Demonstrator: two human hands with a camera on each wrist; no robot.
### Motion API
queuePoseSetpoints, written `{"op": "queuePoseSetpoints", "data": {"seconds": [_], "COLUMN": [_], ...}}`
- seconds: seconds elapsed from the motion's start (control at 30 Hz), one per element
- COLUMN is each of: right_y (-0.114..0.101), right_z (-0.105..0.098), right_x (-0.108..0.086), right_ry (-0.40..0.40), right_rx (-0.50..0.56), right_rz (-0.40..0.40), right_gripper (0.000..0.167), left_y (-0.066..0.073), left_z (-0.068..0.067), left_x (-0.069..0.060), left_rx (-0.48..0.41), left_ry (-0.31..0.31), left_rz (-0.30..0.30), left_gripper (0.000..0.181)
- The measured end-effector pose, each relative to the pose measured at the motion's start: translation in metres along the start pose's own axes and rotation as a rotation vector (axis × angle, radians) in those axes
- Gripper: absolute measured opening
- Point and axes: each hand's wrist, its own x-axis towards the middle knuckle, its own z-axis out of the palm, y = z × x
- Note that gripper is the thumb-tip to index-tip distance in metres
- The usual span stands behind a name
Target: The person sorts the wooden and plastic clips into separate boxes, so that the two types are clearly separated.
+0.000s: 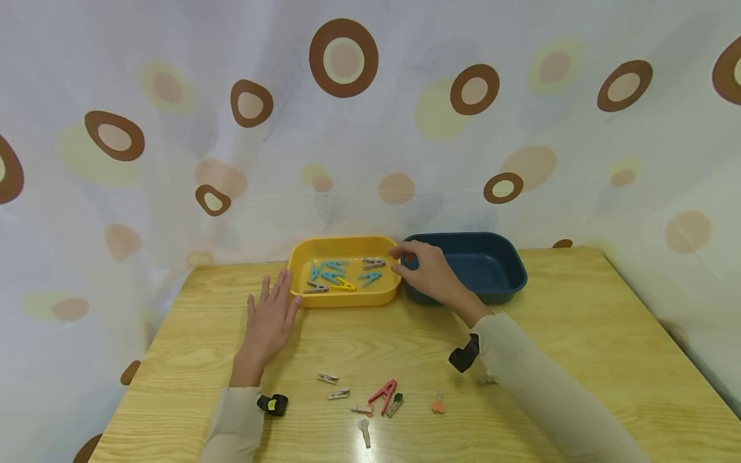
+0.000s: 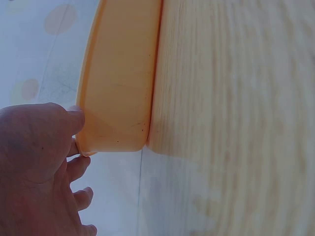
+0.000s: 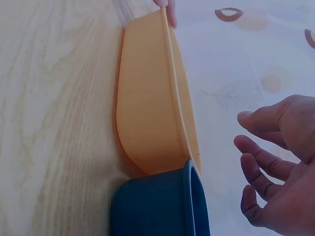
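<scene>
Fingers spread, my left hand (image 1: 271, 325) lies against the left end of a yellow tray (image 1: 347, 299), its thumb touching the rim near the front corner. Inside that tray are several light-blue clothespins (image 1: 332, 277), a yellow clothespin (image 1: 344, 285) and grey ones, one a grey clothespin (image 1: 374, 263) near the right end. My right hand (image 1: 431, 273) hovers where the yellow tray meets a dark blue tray (image 1: 509, 297). Its fingers are loosely bent with nothing between them, as the right wrist view also shows.
On the wooden table (image 1: 191, 360) nearer me lie a red clothespin (image 1: 384, 396), small wooden clothespins (image 1: 338, 393), an orange heart-shaped clip (image 1: 438, 406) and a grey round-ended piece (image 1: 365, 432). A patterned cloth (image 1: 370, 128) hangs behind the trays. Another small clip (image 1: 487, 380) lies by the right sleeve.
</scene>
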Motion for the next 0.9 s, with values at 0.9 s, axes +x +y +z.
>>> {"op": "queuePoseSetpoints", "data": {"seconds": [0.9], "right_y": [-0.025], "right_z": [0.04], "right_x": [-0.094], "right_ry": [-0.049], "right_rx": [0.091], "right_rz": [-0.003], "right_gripper": [0.027], "left_y": [-0.001], "left_z": [-0.002], "left_x": [-0.002], "left_rx": [-0.019], "left_ry": [-0.012], "left_rz": [-0.012], "left_gripper": [0.063]}}
